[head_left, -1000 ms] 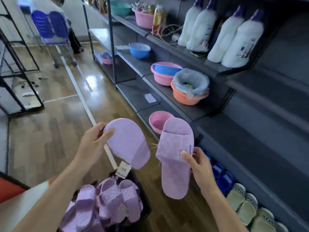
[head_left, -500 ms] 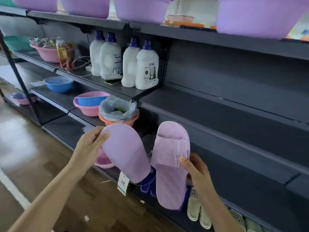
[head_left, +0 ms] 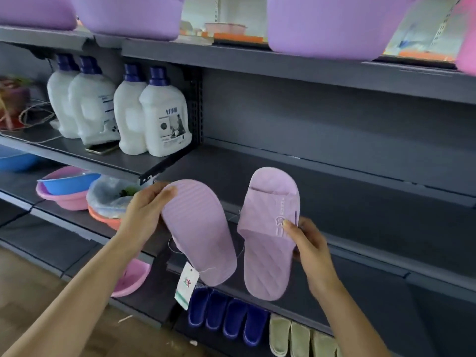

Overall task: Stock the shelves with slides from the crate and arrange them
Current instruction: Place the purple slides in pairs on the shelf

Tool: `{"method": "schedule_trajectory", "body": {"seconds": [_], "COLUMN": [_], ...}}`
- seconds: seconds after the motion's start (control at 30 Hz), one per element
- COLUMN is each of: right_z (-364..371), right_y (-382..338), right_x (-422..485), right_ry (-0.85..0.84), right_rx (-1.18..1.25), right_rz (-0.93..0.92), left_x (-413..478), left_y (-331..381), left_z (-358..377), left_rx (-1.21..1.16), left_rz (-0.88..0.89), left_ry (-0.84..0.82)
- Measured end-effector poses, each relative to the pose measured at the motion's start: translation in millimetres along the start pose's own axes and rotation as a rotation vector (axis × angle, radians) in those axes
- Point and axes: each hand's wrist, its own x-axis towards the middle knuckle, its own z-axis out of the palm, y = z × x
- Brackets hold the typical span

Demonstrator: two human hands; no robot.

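Two lilac slides are held up before the bare grey shelf (head_left: 334,181): the sole-out slide (head_left: 198,233), its tag (head_left: 186,286) dangling, is pinched at the toe by the left hand (head_left: 144,215); the strap-up slide (head_left: 268,233) is clasped at its edge by the right hand (head_left: 306,240), fingers (head_left: 289,226) closed on it. The placing step is judged in hand; next, the left slide must be turned sole-down and both set side by side beyond the fingers.

Your two lilac slides look like matt foam-plastic: left sole (head_left: 198,233) finely ribbed, right upper (head_left: 270,210) diamond-embossed. Paper tag (head_left: 186,286) hangs from thread. Shelves (head_left: 322,176) are matt grey painted metal. Detergent bottles (head_left: 164,114) and basins (head_left: 332,21) are smooth plastic.
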Motion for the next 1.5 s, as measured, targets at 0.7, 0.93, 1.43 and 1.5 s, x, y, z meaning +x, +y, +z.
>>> {"method": "schedule_trajectory", "body": {"seconds": [0.7,0.93,1.43,1.5], "right_z": [139,154,165,163], "right_y": [-13,6,38,36], "right_x": [156,193,227,224], "right_ry": [0.324,0.396,0.417,0.37], "right_rx": [0.03,-0.03,-0.486,-0.53], "right_rz": [0.135,0.255,0.065,0.052], "left_x": [269,308,332,330], "left_y": [-62,-95,-112,-113], "left_z": [-19,-2,29,24], "left_rx": [-0.265,-0.149,0.102,0.147], "left_rz": [-0.289,-0.394,-0.21,-0.179], "left_ry": [-0.199,-0.262,-0.258,-0.231]}}
